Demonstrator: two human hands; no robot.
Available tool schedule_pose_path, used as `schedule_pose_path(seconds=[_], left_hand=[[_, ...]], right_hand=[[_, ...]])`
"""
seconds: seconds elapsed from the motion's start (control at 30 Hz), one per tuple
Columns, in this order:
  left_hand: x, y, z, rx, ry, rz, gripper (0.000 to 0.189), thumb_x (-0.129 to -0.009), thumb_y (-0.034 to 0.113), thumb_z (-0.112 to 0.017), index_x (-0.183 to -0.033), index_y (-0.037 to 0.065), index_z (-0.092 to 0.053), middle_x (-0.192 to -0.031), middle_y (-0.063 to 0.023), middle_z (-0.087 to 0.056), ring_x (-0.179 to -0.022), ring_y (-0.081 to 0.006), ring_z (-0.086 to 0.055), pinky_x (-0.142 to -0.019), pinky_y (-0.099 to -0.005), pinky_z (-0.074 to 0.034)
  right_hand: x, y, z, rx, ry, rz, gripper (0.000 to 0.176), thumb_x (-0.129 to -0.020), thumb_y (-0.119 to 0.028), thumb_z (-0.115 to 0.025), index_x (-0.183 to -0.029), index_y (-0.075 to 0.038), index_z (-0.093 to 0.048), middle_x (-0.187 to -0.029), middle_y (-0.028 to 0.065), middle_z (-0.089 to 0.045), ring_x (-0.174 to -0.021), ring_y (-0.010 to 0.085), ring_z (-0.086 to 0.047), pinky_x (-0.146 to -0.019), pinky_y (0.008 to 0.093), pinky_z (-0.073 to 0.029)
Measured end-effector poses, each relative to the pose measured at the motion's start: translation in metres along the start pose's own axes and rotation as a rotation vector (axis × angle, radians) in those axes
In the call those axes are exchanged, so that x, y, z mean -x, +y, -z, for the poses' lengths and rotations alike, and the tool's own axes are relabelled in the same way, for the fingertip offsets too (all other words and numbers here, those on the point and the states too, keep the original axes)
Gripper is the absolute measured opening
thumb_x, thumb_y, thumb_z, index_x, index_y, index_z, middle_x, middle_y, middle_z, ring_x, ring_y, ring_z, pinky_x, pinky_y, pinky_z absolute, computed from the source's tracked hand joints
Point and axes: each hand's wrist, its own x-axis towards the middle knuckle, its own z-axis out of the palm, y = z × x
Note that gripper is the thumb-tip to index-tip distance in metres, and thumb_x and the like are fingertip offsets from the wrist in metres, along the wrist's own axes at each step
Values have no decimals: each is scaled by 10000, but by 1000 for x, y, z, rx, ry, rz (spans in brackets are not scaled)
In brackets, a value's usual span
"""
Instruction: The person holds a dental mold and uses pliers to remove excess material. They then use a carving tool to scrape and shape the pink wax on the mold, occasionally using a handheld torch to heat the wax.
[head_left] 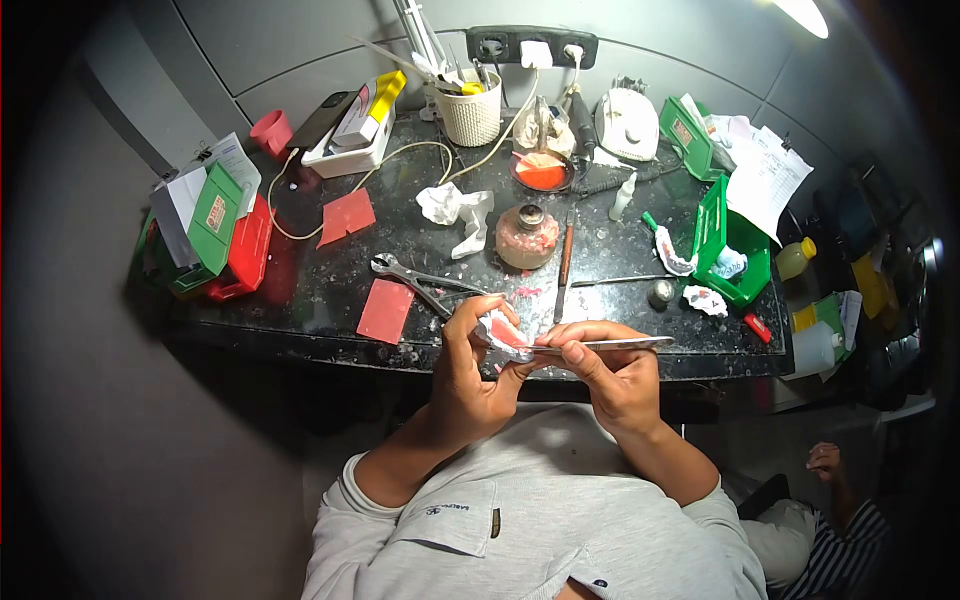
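Note:
My left hand [475, 385] holds a small white dental cast [503, 335] with pink wax on it, above the front edge of the dark bench. My right hand [615, 380] grips a thin metal tool [620, 344], its left end touching or very close to the cast. Just behind my hands lie metal pliers [425, 285], a pink wax sheet [386, 310] and a brown-handled tool [567, 250]. A round glass burner [526, 237] with a metal cap stands farther back.
Green bins [735, 250] with papers stand on the right, red and green bins [215, 230] on the left. A woven cup [469, 112] of tools is at the back. Another person's hand [825, 460] shows at lower right.

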Motion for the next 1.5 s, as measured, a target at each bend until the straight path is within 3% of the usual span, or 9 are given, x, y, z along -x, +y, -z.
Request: schedule_pose_path(seconds=[0.43, 0.53, 0.7, 0.93, 1.07, 1.23, 1.33, 1.4, 1.5], left_hand=[[3, -2, -6, -95, 84, 32, 732, -865, -49, -757, -1427, 10, -293, -1168, -141, -504, -1007, -166, -563, -880, -295, -502], [3, -2, -8, -87, 98, 31, 733, -860, -35, -771, -1423, 11, -303, -1154, -140, -514, -988, -164, -567, -880, -287, -498], [1, -8, -3, -251, 46, -29, 737, -834, 6, -815, -1403, -7, -346, -1148, -148, -531, -966, -167, -589, -833, -286, -527], [-3, -4, -3, -458, 35, -120, 727, -811, 12, -839, -1389, -28, -399, -1225, -166, -541, -1025, -182, -612, -853, -300, -553], [2, -4, -4, -356, 40, -13, 727, -815, -16, -825, -1398, -27, -391, -1251, -159, -544, -1058, -179, -616, -897, -300, -551], [-11, 11, 2, 124, 41, 385, 761, -792, -61, -825, -1410, -15, -382, -1220, -115, -575, -1131, -171, -613, -977, -304, -536], [-12, 12, 2, 152, 46, 362, 776, -784, -68, -828, -1415, -13, -379, -1196, -106, -580, -1117, -158, -606, -970, -306, -536], [-10, 11, 2, 141, 63, 343, 775, -784, -63, -832, -1413, -15, -382, -1187, -102, -579, -1091, -147, -603, -960, -299, -530], [-8, 12, 5, 113, 52, 310, 792, -785, -59, -834, -1429, -18, -374, -1174, -95, -572, -1046, -126, -588, -953, -282, -508]], right_hand=[[0, 9, 0, 109, 31, 50, 149, -1006, -49, -620, -1088, 58, -685, -1078, 136, -693, -991, 190, -689, -888, 332, -576], [-1, 9, 3, 90, 77, -53, 154, -999, -72, -638, -1067, 55, -692, -1061, 134, -701, -975, 183, -694, -878, 320, -578], [-5, 12, 15, -245, 161, -286, 157, -962, -90, -676, -1041, 44, -701, -1026, 133, -725, -964, 209, -712, -895, 339, -578], [-7, 12, 17, -278, 192, -395, 175, -963, -115, -671, -1042, 39, -699, -1015, 140, -730, -966, 216, -714, -912, 380, -572], [-2, 16, 16, -286, 192, -347, 184, -968, -108, -664, -1055, 51, -696, -1031, 155, -727, -991, 239, -710, -936, 407, -566], [-1, 17, 16, -262, 129, -299, 198, -975, -118, -664, -1070, 52, -697, -1039, 164, -721, -1002, 263, -709, -959, 436, -563], [-3, 14, 19, -205, 108, -280, 203, -984, -122, -659, -1064, 63, -687, -1041, 172, -713, -989, 265, -717, -963, 442, -566], [-5, 7, 20, -113, 153, -192, 201, -980, -108, -671, -1069, 72, -692, -1047, 175, -725, -992, 237, -722, -925, 391, -582], [-9, -1, 26, -25, 215, 2, 229, -996, -162, -663, -1037, 64, -666, -992, 177, -725, -978, 277, -730, -940, 421, -587]])
